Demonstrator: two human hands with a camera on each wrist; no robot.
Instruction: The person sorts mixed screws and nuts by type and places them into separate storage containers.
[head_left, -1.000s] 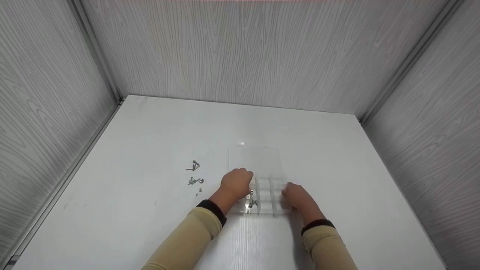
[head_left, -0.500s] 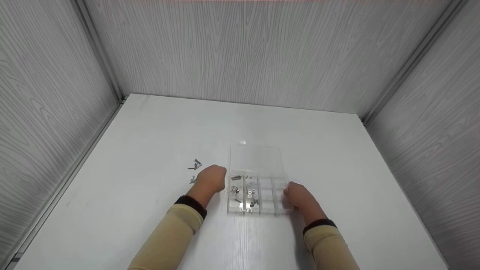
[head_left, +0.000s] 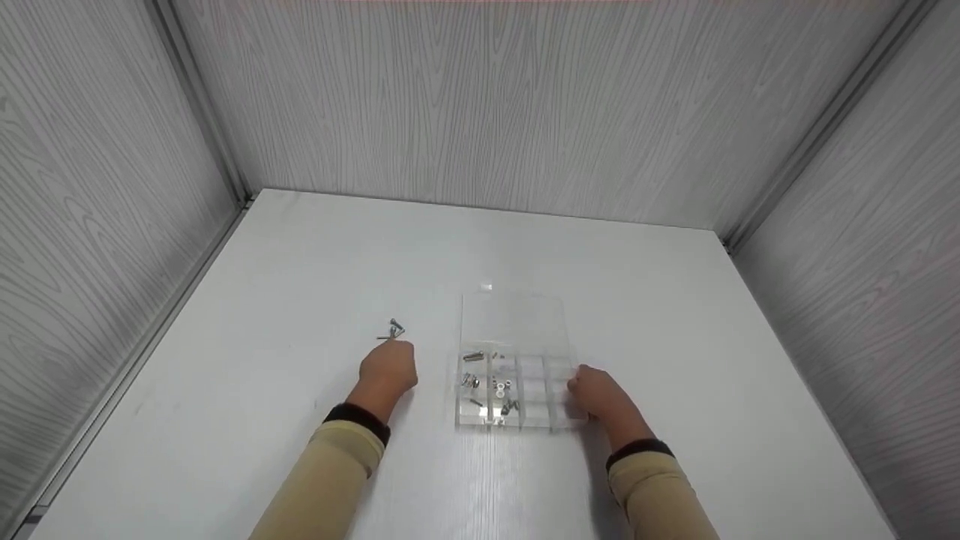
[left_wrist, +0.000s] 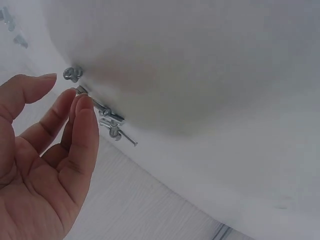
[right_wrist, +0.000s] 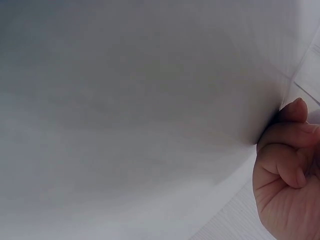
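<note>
Clear compartment box (head_left: 517,390) (screws inside), right hand (head_left: 594,396) curled against it; left hand (head_left: 388,367) fingers loose, empty.

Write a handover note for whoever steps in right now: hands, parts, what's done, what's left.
Left hand: open, fingertips at the loose screws on the table, nothing gripped yet.
Right hand: fingers curled, resting against the right side of the clear compartment box.
Done: box lid open; several screws and nuts already sit in its left and middle compartments.
Left: the screw pile beside the box, probably next to sort.
</note>
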